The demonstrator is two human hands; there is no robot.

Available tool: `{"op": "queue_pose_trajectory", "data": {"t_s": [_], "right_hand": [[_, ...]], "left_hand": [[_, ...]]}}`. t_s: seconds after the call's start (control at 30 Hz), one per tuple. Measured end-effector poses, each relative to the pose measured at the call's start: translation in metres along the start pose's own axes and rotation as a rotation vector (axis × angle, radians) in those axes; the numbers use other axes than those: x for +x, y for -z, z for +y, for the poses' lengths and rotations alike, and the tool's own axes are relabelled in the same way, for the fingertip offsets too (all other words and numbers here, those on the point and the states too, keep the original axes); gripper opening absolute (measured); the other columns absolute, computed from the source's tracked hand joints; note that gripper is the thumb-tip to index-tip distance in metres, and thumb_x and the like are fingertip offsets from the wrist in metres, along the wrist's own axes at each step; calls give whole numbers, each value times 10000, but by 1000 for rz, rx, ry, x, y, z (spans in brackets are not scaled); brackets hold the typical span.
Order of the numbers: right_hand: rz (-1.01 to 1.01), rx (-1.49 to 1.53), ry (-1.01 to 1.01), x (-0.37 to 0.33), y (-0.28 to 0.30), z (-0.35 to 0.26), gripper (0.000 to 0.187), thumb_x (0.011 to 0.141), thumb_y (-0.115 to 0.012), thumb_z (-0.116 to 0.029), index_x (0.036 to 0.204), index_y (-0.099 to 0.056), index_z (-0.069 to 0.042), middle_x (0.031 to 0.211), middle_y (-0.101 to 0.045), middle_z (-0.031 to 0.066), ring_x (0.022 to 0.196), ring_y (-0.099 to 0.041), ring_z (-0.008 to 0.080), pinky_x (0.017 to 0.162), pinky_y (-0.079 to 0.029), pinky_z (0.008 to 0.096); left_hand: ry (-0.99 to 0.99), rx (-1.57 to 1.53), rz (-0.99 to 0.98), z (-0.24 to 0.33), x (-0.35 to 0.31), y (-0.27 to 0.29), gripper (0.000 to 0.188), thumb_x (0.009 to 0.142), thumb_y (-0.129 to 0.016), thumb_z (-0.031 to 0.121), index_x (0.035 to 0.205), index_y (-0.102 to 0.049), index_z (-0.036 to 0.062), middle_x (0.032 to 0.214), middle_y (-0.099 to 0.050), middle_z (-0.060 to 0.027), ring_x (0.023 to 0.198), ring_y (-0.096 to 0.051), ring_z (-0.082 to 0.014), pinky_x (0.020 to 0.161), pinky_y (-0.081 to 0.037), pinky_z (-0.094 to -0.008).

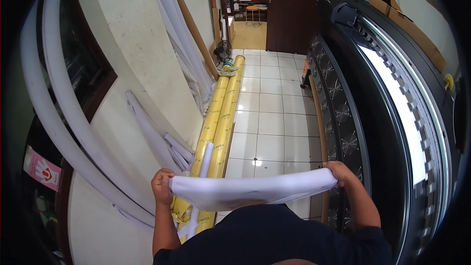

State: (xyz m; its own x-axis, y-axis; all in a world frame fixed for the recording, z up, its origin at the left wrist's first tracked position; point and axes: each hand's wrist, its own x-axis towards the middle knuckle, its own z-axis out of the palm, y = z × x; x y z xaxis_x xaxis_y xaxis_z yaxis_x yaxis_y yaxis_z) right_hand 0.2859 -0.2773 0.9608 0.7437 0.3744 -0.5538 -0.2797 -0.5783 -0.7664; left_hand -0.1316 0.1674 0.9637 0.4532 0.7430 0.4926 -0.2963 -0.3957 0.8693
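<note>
A loosely rolled white sheet [250, 190] stretches level across the front of my body. My left hand [162, 185] grips its left end and my right hand [339, 172] grips its right end. The sheet sags a little in the middle above my dark shirt. Just beyond my left hand, two long yellow wrapped rolls [222, 113] lie on the tiled floor, with a thin white tube [202, 172] resting on them.
A large black wide-format printer [378, 93] with a white sheet on its bed fills the right side. White rolls and boards [184, 39] lean on the left wall. White tiled floor [270, 118] runs to a brown door [299, 5]; a small fan [223, 51] stands beyond the yellow rolls.
</note>
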Motion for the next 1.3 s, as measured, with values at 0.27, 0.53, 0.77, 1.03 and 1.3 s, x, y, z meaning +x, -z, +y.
{"op": "queue_pose_trajectory", "data": {"t_s": [0.27,0.53,0.77,1.03,1.3], "right_hand": [[170,-111,1221,136,44,-120,224,961,-639,-239,834,-613,-57,771,-567,36,723,-551,135,636,-422,296],[-261,-24,309,272,39,-228,361,1006,-588,-372,804,-614,-74,723,-564,-25,627,-482,76,587,-398,268],[35,139,622,354,28,-262,173,953,-682,-230,888,-603,-90,771,-547,-46,713,-485,50,641,-410,232],[355,160,553,439,33,-295,219,960,-667,-223,820,-601,-68,802,-557,-23,756,-484,62,708,-414,239],[310,98,372,576,78,-368,221,926,-688,-235,825,-632,-47,781,-582,-12,729,-521,80,644,-430,258]], "left_hand": [[816,302,264,-7,96,-78,431,1016,-542,381,812,-639,13,674,-598,-39,581,-531,-129,598,-442,-280],[496,287,356,-121,148,-99,351,983,-616,328,821,-649,18,721,-607,-16,671,-530,-97,628,-422,-261],[685,104,266,-200,310,-145,215,934,-701,240,811,-644,72,711,-594,16,630,-524,-74,554,-414,-262],[723,214,-5,-312,485,-221,244,945,-697,268,827,-664,57,715,-618,3,594,-519,-83,548,-425,-268],[685,-9,-38,-397,598,-320,360,988,-631,342,812,-662,29,702,-626,-16,615,-542,-107,577,-435,-279]]}}
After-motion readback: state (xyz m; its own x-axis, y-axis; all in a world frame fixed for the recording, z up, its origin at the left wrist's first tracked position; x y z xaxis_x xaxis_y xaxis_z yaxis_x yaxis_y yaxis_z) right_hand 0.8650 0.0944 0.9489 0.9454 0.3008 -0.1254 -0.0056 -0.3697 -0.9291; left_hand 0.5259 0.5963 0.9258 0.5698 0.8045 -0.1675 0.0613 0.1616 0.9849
